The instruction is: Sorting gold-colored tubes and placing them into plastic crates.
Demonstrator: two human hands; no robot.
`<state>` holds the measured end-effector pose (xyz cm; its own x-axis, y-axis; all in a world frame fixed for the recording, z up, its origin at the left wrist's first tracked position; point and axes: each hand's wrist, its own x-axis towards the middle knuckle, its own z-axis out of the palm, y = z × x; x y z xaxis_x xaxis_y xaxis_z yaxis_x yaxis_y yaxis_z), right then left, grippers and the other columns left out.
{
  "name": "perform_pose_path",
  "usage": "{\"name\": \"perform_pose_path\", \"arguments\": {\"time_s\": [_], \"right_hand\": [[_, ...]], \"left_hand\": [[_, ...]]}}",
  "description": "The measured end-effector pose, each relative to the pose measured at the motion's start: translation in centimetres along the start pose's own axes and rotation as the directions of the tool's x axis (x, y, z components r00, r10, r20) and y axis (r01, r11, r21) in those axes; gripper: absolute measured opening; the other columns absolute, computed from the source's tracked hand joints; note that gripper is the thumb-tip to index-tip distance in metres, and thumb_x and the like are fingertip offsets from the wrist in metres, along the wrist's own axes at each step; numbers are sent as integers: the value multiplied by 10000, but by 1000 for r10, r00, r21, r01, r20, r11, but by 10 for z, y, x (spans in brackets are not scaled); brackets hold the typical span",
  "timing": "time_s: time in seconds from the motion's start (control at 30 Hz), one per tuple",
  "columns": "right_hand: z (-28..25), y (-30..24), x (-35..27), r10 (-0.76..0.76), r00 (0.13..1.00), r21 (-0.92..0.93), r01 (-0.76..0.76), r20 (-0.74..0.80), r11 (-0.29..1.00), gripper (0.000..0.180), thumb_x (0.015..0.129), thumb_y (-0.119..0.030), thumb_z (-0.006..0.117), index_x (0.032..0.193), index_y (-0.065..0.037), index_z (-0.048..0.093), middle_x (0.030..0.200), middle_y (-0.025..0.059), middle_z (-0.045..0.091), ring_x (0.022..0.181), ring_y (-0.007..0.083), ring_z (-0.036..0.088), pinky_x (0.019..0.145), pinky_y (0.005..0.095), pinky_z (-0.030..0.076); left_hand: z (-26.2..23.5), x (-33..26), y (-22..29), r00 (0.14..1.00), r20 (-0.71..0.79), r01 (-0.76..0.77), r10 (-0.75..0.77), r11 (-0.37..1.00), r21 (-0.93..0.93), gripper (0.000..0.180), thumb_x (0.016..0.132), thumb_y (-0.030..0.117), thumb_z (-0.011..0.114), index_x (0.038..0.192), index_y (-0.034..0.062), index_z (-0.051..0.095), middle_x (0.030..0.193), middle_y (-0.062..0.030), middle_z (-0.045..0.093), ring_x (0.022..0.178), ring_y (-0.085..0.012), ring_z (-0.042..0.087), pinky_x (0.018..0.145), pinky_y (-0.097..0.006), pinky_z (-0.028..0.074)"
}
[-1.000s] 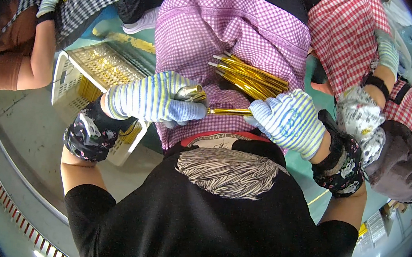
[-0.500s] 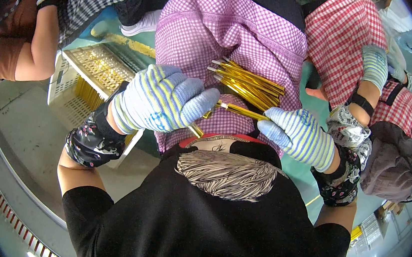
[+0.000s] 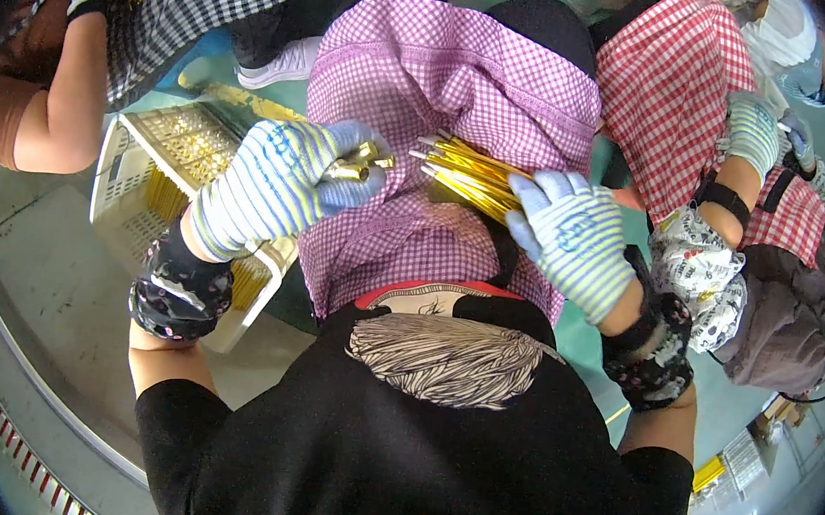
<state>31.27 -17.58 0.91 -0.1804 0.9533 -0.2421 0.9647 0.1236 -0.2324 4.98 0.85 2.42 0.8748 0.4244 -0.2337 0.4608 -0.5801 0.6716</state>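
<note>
right now the left hand [image 3: 275,183], in a striped glove at centre-left of the frame, is closed around a few small brass-coloured caps [image 3: 361,159], while the right hand [image 3: 575,239], right of centre, grips a fanned bundle of thin golden rods [image 3: 466,175] over the pink checked apron [image 3: 413,248]. to do this well, i judge, keep the bundle tight so the silver-tipped ends stay level, and bring one shiny cap squarely onto a single rod.
</note>
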Motion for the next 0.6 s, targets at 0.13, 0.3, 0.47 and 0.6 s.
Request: {"name": "perform_pose_path", "arguments": {"time_s": [0.13, 0.3, 0.47, 0.6], "right_hand": [[24, -11, 11, -19, 998, -36, 16, -66, 999, 669, 788, -378, 704, 1338, -39, 531, 1158, 133, 592, 996, 286, 571, 830, 425, 471], [42, -21, 38, -3, 997, -160, -9, -77, 987, 690, 816, -307, 661, 1426, -67, 444, 1120, 113, 596, 979, 249, 572, 794, 391, 468], [57, -30, 59, 31, 992, -284, 4, 121, 959, 545, 935, -138, 448, 1478, -135, 408, 864, 67, 619, 747, 196, 624, 605, 377, 467], [60, -31, 63, 23, 991, -292, 18, 135, 956, 567, 931, -132, 472, 1492, -166, 394, 776, 67, 619, 658, 206, 628, 559, 392, 460]], "left_hand": [[9, -1, -7, 998, -42, 43, -39, 995, 92, 212, 874, 226, 717, 1036, 91, 690, 781, -127, 691, 684, -283, 678, 620, -356, 513], [18, -2, -9, 1000, -18, 17, -17, 1000, 20, 213, 870, 231, 723, 1030, 95, 687, 782, -135, 686, 699, -300, 678, 625, -370, 513], [25, -4, -9, 999, -46, -4, 6, 999, 39, 219, 872, 252, 722, 1032, 104, 695, 742, -141, 671, 671, -305, 663, 604, -372, 500], [29, -9, -9, 996, -78, -48, 49, 999, 18, 222, 876, 278, 716, 1028, 117, 703, 708, -130, 658, 636, -290, 651, 585, -363, 492]]}}
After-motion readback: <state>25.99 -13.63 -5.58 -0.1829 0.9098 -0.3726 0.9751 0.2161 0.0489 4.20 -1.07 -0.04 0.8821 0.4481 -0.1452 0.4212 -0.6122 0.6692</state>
